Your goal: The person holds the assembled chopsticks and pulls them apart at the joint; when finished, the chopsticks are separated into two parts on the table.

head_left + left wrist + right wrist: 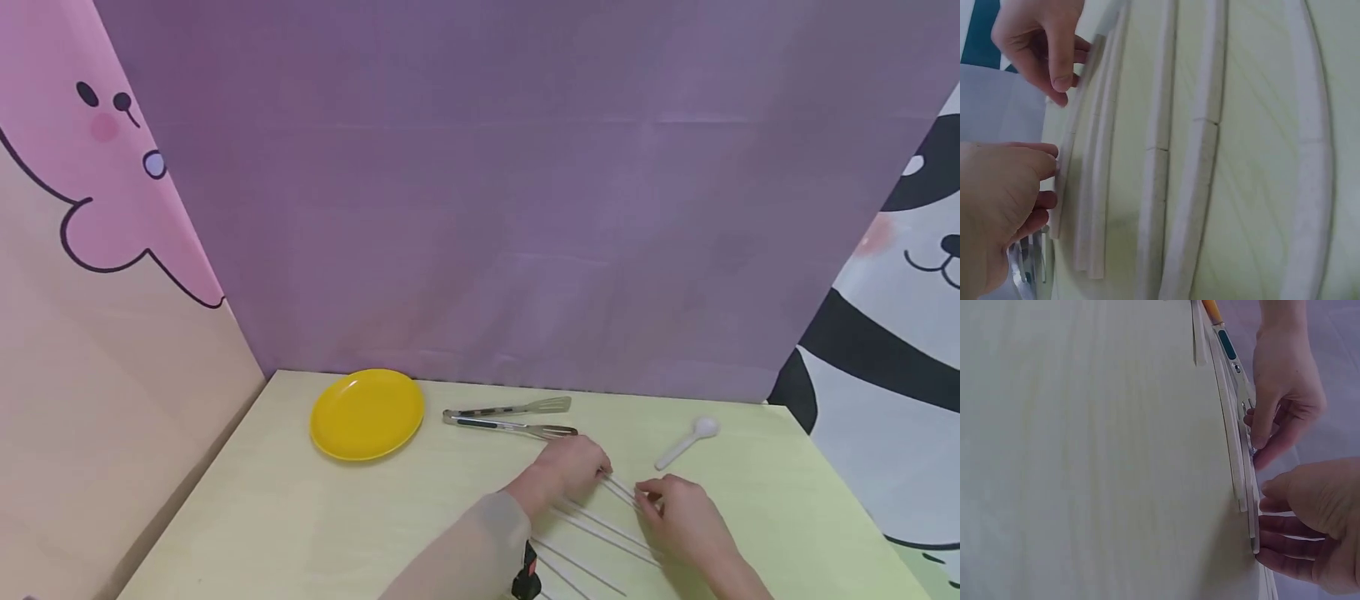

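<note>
Slim white sticks [597, 529] lie in a slanted row on the table [255, 517], with fine joint lines across several in the left wrist view. At the far end of the row, my left hand [573, 467] pinches one end of a white stick [1066, 150]. My right hand [686, 517] has its thumb and fingers curled at that stick's other end. In the right wrist view, the right hand [1316, 525] is below the left hand [1288, 394], both along the sticks' outer side. The exact finger contact is partly hidden.
A yellow plate [367, 415] stands at the back left. Metal tongs [487, 424] lie spread just beyond my left hand. A white spoon [686, 442] lies at the back right. A purple backdrop [510, 208] rises behind the table, with printed panels at both sides.
</note>
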`<state>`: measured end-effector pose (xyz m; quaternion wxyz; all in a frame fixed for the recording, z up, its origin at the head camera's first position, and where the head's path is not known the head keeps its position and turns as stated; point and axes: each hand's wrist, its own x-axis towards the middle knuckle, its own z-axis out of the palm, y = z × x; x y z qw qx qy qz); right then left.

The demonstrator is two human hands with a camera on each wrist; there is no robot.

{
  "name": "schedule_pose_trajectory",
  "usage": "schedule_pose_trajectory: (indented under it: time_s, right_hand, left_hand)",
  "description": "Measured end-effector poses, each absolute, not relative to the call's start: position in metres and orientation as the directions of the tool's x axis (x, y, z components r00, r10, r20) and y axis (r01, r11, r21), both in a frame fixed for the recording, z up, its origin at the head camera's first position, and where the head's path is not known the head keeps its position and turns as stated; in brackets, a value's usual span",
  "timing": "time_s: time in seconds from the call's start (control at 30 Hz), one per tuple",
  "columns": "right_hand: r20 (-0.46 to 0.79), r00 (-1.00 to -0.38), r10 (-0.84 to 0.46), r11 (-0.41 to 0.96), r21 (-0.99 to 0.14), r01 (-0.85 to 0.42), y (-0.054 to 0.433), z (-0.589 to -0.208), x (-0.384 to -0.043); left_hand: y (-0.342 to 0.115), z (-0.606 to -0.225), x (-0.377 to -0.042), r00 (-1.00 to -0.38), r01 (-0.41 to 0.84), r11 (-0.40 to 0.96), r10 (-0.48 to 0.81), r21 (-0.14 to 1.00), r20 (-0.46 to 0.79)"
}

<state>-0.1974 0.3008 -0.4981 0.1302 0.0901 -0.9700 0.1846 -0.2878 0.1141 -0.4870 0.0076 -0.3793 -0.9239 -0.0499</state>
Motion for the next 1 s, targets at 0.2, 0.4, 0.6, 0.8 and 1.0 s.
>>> schedule_pose_trajectory:
  time_s: [0.2,0.4,0.6,0.8,1.0]
  right_hand:
    - [0.325,-0.932,-0.16,0.918,-0.298,-0.261,0.303,-0.502,-0.198]
    - [0.288,-0.944,-0.161,0.918,-0.308,-0.251,0.303,-0.503,-0.2]
    - [0.278,-0.945,-0.175,0.918,-0.301,-0.259,0.302,-0.502,-0.202]
    - [0.283,-0.936,-0.207,0.916,-0.28,-0.288,0.299,-0.503,-0.202]
    - [0.383,-0.875,-0.296,0.898,-0.2,-0.391,0.296,-0.495,-0.198]
  left_hand:
    - [0.12,-0.49,-0.289,-0.716,0.699,0.714,0.697,0.047,0.049]
    - [0.119,-0.491,-0.289,-0.708,0.706,0.704,0.704,0.081,0.052]
    - [0.111,-0.489,-0.288,-0.659,0.752,0.658,0.748,0.041,0.084]
    - [0.105,-0.489,-0.286,-0.641,0.767,0.64,0.765,0.037,0.067]
    - [0.092,-0.485,-0.283,-0.614,0.788,0.614,0.778,0.047,0.135]
